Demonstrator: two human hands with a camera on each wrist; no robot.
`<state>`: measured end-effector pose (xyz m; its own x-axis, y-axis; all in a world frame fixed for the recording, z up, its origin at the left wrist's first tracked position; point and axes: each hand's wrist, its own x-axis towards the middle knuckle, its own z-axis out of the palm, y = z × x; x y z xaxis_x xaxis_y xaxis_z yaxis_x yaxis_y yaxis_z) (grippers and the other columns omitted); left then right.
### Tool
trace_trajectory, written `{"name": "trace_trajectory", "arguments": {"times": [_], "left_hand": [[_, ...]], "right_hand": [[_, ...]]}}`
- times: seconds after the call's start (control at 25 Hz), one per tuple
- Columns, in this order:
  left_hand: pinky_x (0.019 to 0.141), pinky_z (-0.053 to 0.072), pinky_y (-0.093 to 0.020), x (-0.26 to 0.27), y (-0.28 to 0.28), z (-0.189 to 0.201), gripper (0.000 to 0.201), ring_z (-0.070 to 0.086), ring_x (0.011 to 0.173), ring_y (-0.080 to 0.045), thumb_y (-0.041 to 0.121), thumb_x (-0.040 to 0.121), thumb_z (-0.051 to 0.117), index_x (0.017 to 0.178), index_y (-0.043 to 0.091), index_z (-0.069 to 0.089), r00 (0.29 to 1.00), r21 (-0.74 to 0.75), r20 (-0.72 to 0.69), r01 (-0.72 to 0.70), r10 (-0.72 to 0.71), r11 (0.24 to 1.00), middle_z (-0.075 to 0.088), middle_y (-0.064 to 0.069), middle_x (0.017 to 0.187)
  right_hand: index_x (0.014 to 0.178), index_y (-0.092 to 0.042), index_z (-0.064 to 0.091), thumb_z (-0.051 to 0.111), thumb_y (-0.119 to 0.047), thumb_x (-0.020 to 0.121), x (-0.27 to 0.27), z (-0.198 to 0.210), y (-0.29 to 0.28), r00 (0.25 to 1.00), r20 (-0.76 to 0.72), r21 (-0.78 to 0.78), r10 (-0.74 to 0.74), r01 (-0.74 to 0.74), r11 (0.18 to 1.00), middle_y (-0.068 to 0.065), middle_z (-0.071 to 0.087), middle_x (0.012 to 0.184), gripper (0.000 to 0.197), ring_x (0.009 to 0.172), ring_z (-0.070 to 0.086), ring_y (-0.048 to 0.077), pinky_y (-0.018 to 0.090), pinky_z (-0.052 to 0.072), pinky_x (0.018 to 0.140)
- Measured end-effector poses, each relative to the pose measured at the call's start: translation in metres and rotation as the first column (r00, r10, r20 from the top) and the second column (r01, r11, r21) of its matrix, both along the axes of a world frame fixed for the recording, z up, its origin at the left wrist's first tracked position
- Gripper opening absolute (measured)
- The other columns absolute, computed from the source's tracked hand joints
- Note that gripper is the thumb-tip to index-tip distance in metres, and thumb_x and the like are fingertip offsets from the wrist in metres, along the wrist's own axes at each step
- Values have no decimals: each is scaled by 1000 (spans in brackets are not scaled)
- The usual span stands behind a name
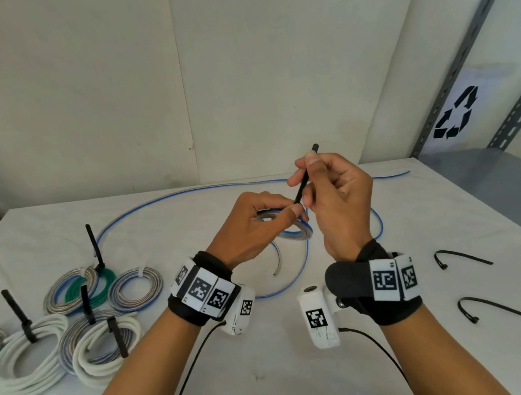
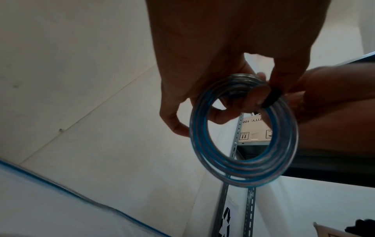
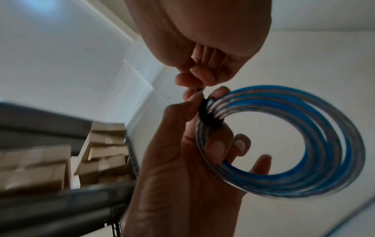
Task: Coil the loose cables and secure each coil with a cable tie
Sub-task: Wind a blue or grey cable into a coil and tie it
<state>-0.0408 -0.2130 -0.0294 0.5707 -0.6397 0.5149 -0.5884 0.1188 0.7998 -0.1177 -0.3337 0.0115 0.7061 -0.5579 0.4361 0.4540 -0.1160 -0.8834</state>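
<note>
Above the white table, my left hand [image 1: 256, 221] grips a small coil of blue-and-clear cable [image 1: 297, 232], also seen as a ring [image 2: 243, 141] [image 3: 284, 144]. A black cable tie [image 1: 306, 174] is looped round the coil [image 3: 207, 113]. My right hand [image 1: 328, 191] pinches the tie's tail, which sticks up past the fingers. The rest of this cable [image 1: 189, 195] trails loose across the table behind the hands.
Several tied coils [image 1: 75, 323], white, grey-blue and green, lie at the front left. Two spare black ties [image 1: 463, 258] [image 1: 489, 308] lie at the right. A grey metal rack [image 1: 461, 63] with a recycling sign stands at the right; cardboard boxes [image 3: 61, 165] sit on shelving.
</note>
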Motion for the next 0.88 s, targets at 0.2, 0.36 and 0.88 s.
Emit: {"name": "trace_trajectory", "arguments": {"times": [0.2, 0.36, 0.88], "left_hand": [[82, 57, -34, 1, -2, -4, 22, 73, 82, -15, 16, 99, 62, 85, 12, 78, 998, 61, 20, -56, 55, 997, 77, 3, 83], [79, 55, -27, 3, 3, 1, 24, 72, 82, -10, 22, 101, 61, 89, 11, 78, 997, 66, -55, -53, 57, 996, 77, 3, 85], [68, 60, -30, 14, 66, 6, 17, 75, 74, -24, 13, 86, 63, 94, 6, 76, 862, -88, -494, 74, -108, 993, 75, -13, 81]], "right_hand": [[93, -2, 70, 53, -16, 104, 10, -10, -9, 992, -120, 99, 22, -10, 995, 7, 72, 77, 24, 43, 38, 12, 23, 37, 44], [96, -6, 72, 55, -22, 103, 13, -9, -13, 987, -155, 37, 43, -37, 999, 10, 75, 88, 25, 52, 43, 16, 25, 39, 48], [104, -5, 68, 54, -28, 100, 27, -9, -7, 883, -107, 422, 458, -376, 825, 4, 69, 83, 27, 62, 58, 8, 16, 53, 59]]}}
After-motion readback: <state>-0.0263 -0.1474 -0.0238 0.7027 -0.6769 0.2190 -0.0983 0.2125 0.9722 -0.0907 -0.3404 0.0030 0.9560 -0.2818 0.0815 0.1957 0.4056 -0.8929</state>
